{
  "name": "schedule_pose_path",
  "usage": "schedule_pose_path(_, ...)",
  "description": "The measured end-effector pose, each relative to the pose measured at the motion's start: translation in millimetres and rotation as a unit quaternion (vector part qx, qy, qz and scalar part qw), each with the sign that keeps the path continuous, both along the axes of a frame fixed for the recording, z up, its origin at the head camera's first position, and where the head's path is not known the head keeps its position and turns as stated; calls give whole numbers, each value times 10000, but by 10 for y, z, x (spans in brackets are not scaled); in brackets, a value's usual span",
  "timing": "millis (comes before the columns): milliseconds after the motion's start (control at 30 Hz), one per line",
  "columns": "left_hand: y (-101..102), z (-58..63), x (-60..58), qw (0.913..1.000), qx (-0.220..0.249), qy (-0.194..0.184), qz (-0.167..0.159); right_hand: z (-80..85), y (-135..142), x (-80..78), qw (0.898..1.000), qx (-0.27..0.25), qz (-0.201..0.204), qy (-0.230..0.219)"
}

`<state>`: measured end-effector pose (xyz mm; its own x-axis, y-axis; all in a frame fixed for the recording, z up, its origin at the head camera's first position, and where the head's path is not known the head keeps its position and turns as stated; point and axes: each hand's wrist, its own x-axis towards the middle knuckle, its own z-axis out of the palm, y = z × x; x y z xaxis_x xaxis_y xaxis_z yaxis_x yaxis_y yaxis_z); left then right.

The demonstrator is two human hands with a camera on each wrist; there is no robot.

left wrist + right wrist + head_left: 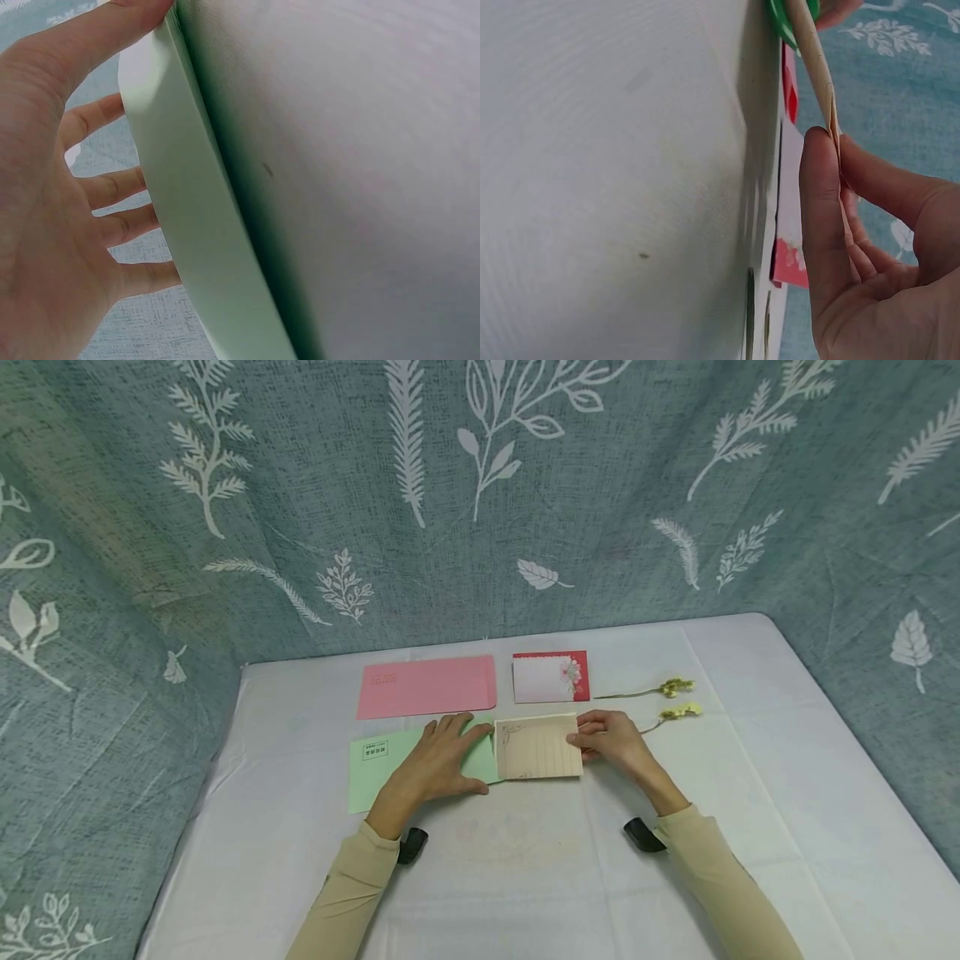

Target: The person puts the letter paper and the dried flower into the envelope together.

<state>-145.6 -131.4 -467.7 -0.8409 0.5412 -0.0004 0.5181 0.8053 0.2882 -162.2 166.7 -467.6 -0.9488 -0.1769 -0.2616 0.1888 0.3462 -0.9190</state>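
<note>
A green envelope (375, 781) lies in the middle of the table. My left hand (438, 760) spans its right end, thumb at the near edge and fingers towards the far edge. In the left wrist view, the envelope (187, 172) runs between that thumb and the fingers. The right wrist view shows its mouth bowed into a rounded opening. My right hand (611, 739) pinches the right edge of a folded cream sheet of lined writing paper (540, 752) between thumb and fingers. The paper's left end meets the envelope's mouth. Seen edge-on, the paper (815, 56) points at the opening.
Behind the green envelope lies a pink envelope (427, 687). A red and white card with flowers (543, 678) is to its right. Two yellow flower stems (675, 687) lie beyond my right hand. A leaf-patterned curtain (450, 552) hangs behind the white-covered table (510, 893).
</note>
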Motion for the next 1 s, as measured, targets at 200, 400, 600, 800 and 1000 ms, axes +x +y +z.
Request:
schedule_pose_path(200,-2,-3,3,10000,51,-1,-14,-28,-15,-15,9999,83,-45,-88)
schedule_pose_path(400,-3,-9,8,9999,99,39,-31,-53,-33,-34,9999,115,-52,-42)
schedule_pose_path(600,-1,-8,7,9999,65,53,-56,-67,-68,-48,10000,-48,-12,-80)
schedule_pose_path(800,1,-14,2,9999,27,77,-90,-72,-105,-62,9999,-54,114,-39)
schedule_pose_path(1000,2,-24,0,9999,33,98,-120,-55,-134,-55,9999,-53,102,-95)
